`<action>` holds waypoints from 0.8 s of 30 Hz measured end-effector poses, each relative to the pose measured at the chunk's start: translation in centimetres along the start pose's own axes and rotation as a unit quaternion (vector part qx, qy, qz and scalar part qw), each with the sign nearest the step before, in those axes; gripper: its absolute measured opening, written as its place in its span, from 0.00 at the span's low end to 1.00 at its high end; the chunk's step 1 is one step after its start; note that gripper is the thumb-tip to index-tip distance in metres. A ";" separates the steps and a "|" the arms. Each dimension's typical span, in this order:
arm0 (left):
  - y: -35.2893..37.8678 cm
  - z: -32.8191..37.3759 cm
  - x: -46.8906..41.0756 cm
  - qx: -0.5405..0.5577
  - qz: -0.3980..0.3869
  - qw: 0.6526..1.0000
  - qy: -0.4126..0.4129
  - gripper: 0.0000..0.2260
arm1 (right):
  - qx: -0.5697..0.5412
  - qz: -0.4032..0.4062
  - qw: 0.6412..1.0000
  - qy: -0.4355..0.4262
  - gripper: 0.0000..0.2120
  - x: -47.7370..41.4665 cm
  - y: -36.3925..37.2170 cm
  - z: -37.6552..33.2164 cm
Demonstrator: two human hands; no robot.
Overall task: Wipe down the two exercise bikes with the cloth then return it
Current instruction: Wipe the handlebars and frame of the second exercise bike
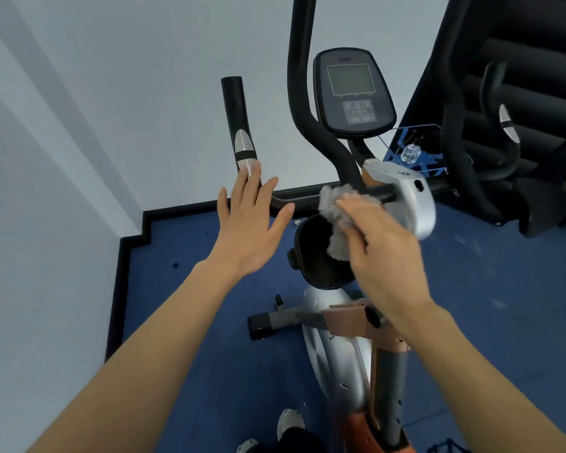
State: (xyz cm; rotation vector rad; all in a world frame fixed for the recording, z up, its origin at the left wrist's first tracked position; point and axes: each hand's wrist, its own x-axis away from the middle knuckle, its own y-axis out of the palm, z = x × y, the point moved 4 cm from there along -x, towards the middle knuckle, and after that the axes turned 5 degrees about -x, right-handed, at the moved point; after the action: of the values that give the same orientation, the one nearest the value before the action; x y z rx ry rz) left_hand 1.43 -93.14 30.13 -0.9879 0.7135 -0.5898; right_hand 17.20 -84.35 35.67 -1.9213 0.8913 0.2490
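A silver and black exercise bike (337, 348) stands in front of me, its console (352, 89) raised above the handlebars. My right hand (383, 243) is shut on a fluffy grey cloth (335, 220) and presses it against the black crossbar (307, 202) beside the silver housing (412, 197). My left hand (252, 223) is open with spread fingers, its fingertips at the lower end of the left handlebar grip (241, 132). A black cup holder (314, 253) sits just under the cloth. A second bike's black handlebar (500, 125) shows at the far right.
White walls close the corner on the left and behind the bike. Blue floor (193, 322) with a black skirting (125, 289) runs below. A blue rack with a clear bottle (412, 152) stands behind the silver housing. My shoes (288, 423) are at the bottom edge.
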 end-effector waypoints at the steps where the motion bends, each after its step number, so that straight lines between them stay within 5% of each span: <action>1: 0.2 -0.1 0.0 -0.009 -0.008 1.000 -0.003 0.26 | 0.019 -0.028 0.999 -0.022 0.14 0.0 0.9 -0.1; 9: 1.0 -0.1 -0.1 -0.032 -0.048 0.998 -0.002 0.35 | 0.075 0.005 0.995 -0.066 0.16 2.0 2.6 0.0; 24: 0.7 -0.4 -0.1 -0.026 -0.042 0.999 0.012 0.30 | -0.022 0.003 0.999 0.030 0.17 7.6 1.9 0.0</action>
State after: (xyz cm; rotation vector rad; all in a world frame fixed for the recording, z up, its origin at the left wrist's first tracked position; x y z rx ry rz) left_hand 1.16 -92.98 29.33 -1.0643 0.7135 -0.6595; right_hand 21.30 -88.50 30.51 -1.9757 0.9386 0.2168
